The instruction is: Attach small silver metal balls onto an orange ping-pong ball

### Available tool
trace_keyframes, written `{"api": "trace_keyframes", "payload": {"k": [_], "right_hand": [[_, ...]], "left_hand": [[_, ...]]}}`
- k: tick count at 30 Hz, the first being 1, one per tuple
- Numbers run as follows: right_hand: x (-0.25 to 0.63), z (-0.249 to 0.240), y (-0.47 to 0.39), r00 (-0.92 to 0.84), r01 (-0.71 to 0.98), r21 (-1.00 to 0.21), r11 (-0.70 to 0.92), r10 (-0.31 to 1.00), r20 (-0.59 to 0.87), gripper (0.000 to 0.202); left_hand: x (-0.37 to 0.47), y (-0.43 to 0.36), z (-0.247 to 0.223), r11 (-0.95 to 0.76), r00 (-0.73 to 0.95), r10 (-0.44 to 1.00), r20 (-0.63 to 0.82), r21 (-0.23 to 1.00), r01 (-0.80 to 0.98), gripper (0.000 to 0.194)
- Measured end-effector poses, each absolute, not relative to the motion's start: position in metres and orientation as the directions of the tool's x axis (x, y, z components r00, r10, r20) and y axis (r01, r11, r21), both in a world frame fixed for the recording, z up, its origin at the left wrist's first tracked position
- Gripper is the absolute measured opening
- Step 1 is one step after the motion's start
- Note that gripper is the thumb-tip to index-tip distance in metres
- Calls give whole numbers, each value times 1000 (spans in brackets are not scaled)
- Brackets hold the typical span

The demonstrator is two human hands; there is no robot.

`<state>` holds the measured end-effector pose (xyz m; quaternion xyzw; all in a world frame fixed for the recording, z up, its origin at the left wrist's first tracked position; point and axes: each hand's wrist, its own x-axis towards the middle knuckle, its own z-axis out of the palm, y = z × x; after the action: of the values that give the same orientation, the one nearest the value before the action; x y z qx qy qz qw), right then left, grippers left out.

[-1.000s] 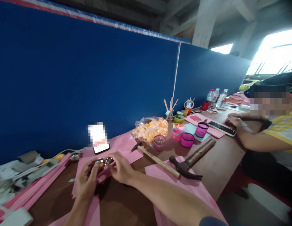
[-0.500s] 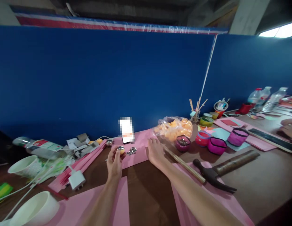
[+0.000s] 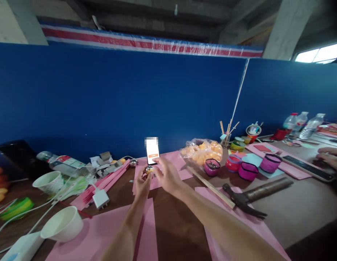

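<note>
My left hand (image 3: 143, 184) is closed round a small ball (image 3: 149, 169), shiny silver on top with some yellow-orange showing. My right hand (image 3: 170, 176) is just right of it, index finger and thumb apart. Its index fingertip is at the lower edge of a lit phone (image 3: 152, 150) propped upright against the blue partition; whether it touches the screen I cannot tell. Pink paper (image 3: 182, 166) lies under and behind the hands. The right hand mostly hides the small silver pieces on it. A second silver ball (image 3: 133, 163) sits to the left.
Right of my hands are a bag of orange balls (image 3: 202, 151), a purple pot of small pieces (image 3: 212, 166), a wooden stick (image 3: 212, 186) and a hammer (image 3: 246, 199). A paper cup (image 3: 62, 224) and a charger (image 3: 100, 199) lie left. Another person's hand (image 3: 330, 156) shows far right.
My right hand has moved left from the pink paper to the phone and the ball, covering the silver pieces. The left hand still holds the ball. The camera view has shifted slightly.
</note>
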<state>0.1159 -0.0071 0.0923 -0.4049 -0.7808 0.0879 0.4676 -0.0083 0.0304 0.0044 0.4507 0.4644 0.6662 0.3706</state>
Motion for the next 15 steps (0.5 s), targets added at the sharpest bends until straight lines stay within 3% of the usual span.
{"api": "trace_keyframes", "payload": {"k": [5, 9, 11, 13, 15], "right_hand": [[136, 84, -39, -403, 652, -413, 636, 752, 523, 33], [203, 57, -39, -274, 910, -223, 348, 912, 304, 40], [234, 45, -35, -91, 984, -130, 120, 973, 211, 46], [255, 37, -32, 27, 999, -44, -22, 991, 128, 31], [265, 33, -32, 22, 999, -26, -20, 994, 111, 23]], "left_hand": [[-10, 27, 6, -273, -260, 933, 248, 960, -64, 49], [-9, 26, 5, -251, -257, 939, 229, 966, -55, 53], [-9, 26, 6, -246, -266, 936, 229, 969, -33, 51], [-9, 25, 7, -239, -261, 938, 230, 971, -4, 47], [-9, 26, 7, -239, -257, 936, 239, 970, 30, 46]]}}
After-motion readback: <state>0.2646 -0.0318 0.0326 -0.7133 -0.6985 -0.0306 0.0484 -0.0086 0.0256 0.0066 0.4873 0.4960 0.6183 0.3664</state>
